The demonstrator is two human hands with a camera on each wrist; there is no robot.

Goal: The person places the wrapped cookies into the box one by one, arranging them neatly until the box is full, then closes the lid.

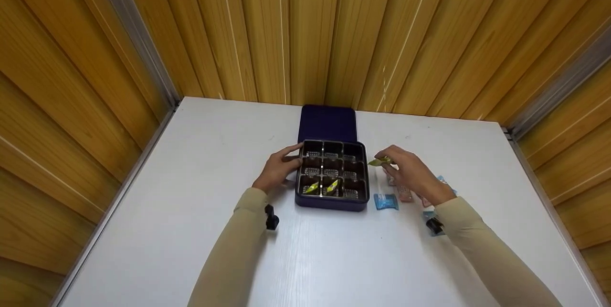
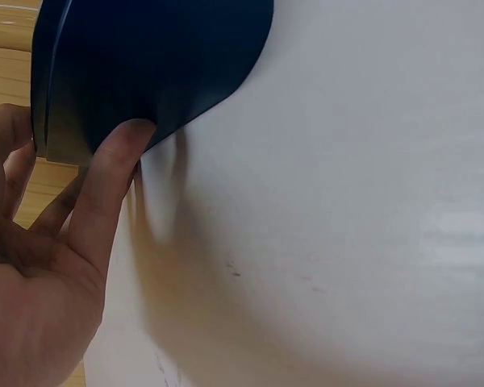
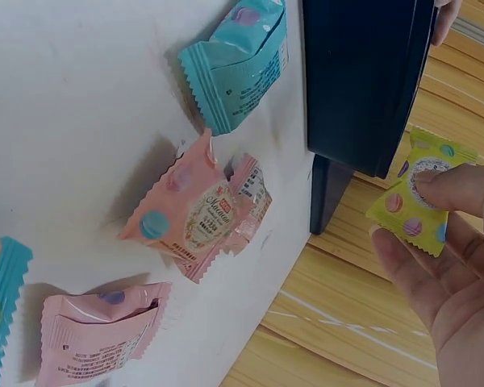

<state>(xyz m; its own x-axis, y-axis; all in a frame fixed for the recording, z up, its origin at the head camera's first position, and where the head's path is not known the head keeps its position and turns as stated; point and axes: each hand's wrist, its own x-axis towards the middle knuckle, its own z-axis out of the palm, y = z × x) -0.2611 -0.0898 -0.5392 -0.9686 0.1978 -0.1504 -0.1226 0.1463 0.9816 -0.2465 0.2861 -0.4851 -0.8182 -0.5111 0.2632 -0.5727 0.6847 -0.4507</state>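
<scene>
In the head view, a dark blue box [image 1: 332, 205] with a grid of compartments stands on the table. Its front row holds a yellow candy packet [image 1: 312, 187] in the left compartment and a second yellow packet [image 1: 332, 186] in the middle one. My left hand [image 1: 277, 169] grips the box's left side, thumb against the wall in the left wrist view. Just off the box's right side, my right hand [image 1: 413, 173] pinches a yellow macaron candy packet [image 3: 395, 205] between thumb and fingers, above the table.
A dark blue lid [image 1: 327, 123] lies behind the box. To the right are a blue packet [image 1: 386, 201], a pink packet [image 3: 189, 205], another pink packet [image 3: 97, 339] and a further blue packet [image 3: 0, 298]. Wood-patterned walls [image 1: 310, 35] bound the white table [image 1: 334, 259].
</scene>
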